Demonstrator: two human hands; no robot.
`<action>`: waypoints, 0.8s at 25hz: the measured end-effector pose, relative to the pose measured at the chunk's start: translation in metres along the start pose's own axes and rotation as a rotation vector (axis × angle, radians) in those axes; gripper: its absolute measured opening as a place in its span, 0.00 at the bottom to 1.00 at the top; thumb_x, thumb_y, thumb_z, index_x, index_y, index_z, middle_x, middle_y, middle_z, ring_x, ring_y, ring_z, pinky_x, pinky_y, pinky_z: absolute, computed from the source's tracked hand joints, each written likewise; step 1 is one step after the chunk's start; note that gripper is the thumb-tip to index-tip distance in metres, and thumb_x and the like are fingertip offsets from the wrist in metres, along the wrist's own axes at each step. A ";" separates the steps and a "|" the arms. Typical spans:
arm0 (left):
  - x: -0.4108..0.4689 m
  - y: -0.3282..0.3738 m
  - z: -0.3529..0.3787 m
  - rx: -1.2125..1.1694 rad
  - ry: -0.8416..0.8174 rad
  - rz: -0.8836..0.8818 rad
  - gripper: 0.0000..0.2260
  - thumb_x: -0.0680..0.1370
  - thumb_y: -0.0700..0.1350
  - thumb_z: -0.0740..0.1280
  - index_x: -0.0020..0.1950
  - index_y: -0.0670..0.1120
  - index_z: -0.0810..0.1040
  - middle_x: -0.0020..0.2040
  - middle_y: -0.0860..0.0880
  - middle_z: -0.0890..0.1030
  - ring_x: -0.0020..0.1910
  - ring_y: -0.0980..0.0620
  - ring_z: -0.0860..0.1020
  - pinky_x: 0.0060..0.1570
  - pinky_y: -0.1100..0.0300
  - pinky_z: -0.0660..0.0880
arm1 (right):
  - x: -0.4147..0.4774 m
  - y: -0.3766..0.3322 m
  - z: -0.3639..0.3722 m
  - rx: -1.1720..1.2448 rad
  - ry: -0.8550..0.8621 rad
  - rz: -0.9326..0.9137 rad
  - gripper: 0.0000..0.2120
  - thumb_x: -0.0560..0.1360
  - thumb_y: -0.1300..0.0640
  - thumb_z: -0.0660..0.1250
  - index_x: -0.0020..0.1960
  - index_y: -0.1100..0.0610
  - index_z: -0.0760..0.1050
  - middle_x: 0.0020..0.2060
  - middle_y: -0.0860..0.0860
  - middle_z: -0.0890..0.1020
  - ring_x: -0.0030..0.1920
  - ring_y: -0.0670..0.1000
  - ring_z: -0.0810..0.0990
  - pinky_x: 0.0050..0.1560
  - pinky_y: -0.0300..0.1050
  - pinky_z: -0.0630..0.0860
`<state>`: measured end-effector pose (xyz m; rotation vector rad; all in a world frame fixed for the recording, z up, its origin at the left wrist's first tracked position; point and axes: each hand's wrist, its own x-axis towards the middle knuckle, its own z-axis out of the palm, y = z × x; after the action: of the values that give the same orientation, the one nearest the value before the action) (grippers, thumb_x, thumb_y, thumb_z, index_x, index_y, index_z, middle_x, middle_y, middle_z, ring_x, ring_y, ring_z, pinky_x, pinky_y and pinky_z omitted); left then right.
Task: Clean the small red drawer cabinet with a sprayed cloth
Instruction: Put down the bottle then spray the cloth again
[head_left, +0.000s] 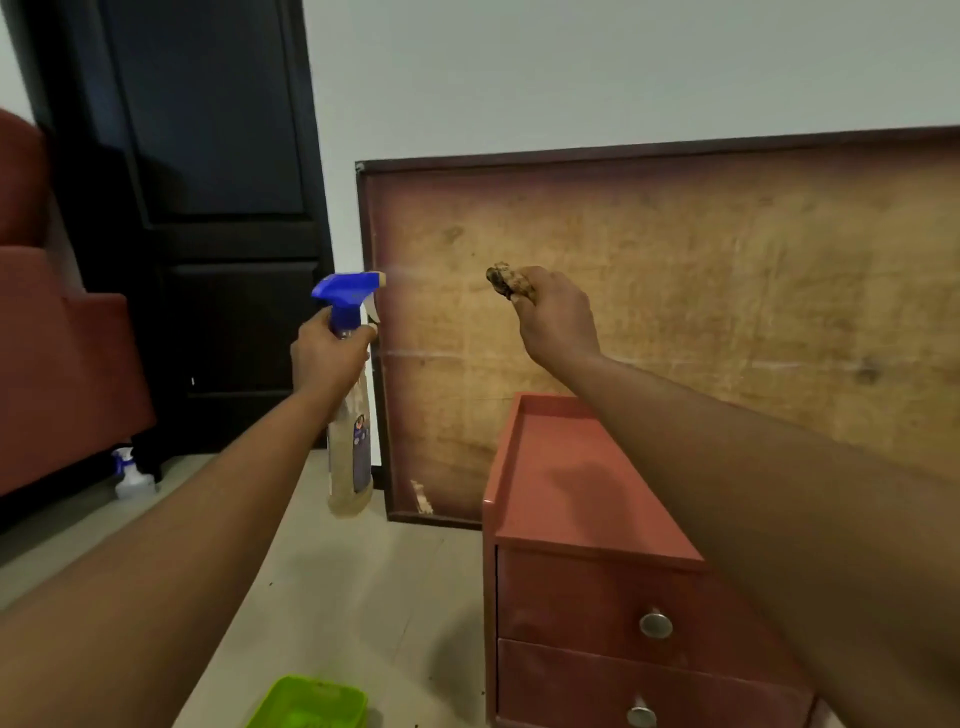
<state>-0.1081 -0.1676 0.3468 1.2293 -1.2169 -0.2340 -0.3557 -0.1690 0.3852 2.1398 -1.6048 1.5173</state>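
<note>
My left hand (327, 353) grips the neck of a spray bottle (350, 441) with a blue trigger head, held upright with its nozzle aimed to the right. A faint mist leaves the nozzle toward a bunched brown cloth (506, 281), which my right hand (556, 317) clasps at about the same height. Below my right forearm stands the small red drawer cabinet (561, 483) on the floor. It has a rimmed top and two drawers with round metal knobs; my arm hides its right side.
A large wooden board (727, 291) in a dark frame leans on the wall behind the cabinet. A dark door (208, 208) is at the left, beside a red sofa (57, 374). A second small spray bottle (132, 475) stands on the floor; a green tray (309, 704) lies near the bottom edge.
</note>
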 end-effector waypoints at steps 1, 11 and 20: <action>-0.004 0.010 0.007 -0.025 -0.024 -0.003 0.03 0.73 0.47 0.69 0.42 0.51 0.75 0.40 0.47 0.81 0.41 0.49 0.81 0.43 0.54 0.77 | -0.001 0.011 -0.013 0.021 0.018 0.027 0.14 0.79 0.57 0.61 0.63 0.55 0.76 0.55 0.57 0.80 0.56 0.59 0.76 0.57 0.51 0.72; -0.080 0.094 0.135 -0.439 -0.519 -0.267 0.03 0.72 0.44 0.72 0.44 0.51 0.81 0.42 0.52 0.81 0.42 0.53 0.75 0.39 0.59 0.70 | -0.033 0.132 -0.139 0.801 0.018 0.414 0.14 0.84 0.56 0.58 0.66 0.59 0.72 0.51 0.62 0.80 0.50 0.61 0.80 0.50 0.59 0.76; -0.146 0.143 0.193 -0.603 -0.850 -0.183 0.10 0.73 0.48 0.73 0.48 0.43 0.80 0.37 0.49 0.84 0.42 0.51 0.84 0.40 0.54 0.81 | -0.053 0.171 -0.190 1.264 0.020 0.548 0.15 0.82 0.53 0.57 0.57 0.61 0.78 0.47 0.58 0.87 0.47 0.56 0.87 0.44 0.49 0.84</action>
<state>-0.3856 -0.1202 0.3483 0.6968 -1.5705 -1.2592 -0.6081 -0.1036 0.3643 2.0298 -1.4060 3.3833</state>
